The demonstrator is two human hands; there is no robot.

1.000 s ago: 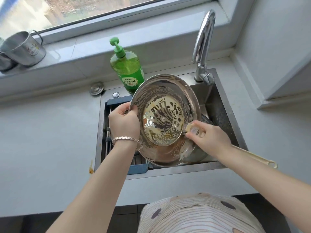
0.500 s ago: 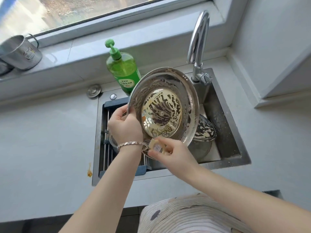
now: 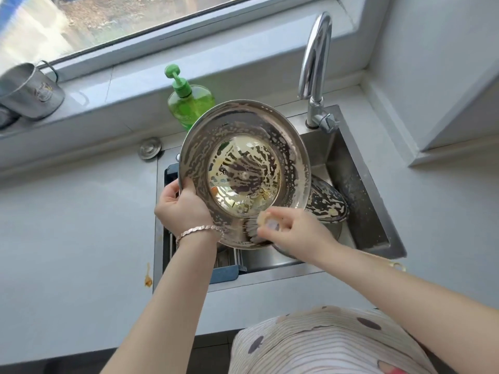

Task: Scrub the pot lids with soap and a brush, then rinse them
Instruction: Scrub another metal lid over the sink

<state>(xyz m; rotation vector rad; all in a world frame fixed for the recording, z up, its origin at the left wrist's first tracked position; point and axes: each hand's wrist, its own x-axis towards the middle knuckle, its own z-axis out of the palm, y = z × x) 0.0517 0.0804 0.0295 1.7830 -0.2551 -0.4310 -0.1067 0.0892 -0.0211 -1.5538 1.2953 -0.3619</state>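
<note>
So here's the sink [image 3: 364,190] in the middle of the frame. My left hand [image 3: 183,203], silver bracelet [image 3: 199,232] on the wrist, grips the left edge of the big round steel pot lid with the glass centre [image 3: 244,174]. I hold it tilted up over the basin with the inside facing me, streaked all over with suds. My right hand [image 3: 294,233] is curled round the pale brush [image 3: 270,224], pressing it against the lid's lower rim. That bit is blurry, so I can't make out the bristles.

A second soapy lid [image 3: 328,203] lies in the sink just right of the first, partly tucked behind it. A blue-edged drain rack [image 3: 224,273] sits in the left part of the basin.

The green pump bottle of soap [image 3: 189,103] stands behind the lid, and the chrome tap [image 3: 314,66] is to its right. A steel mug [image 3: 29,90] sits on the windowsill at upper left. There's a small orange stain [image 3: 148,279] on the grey worktop [image 3: 75,225] by the sink's lower left corner.
</note>
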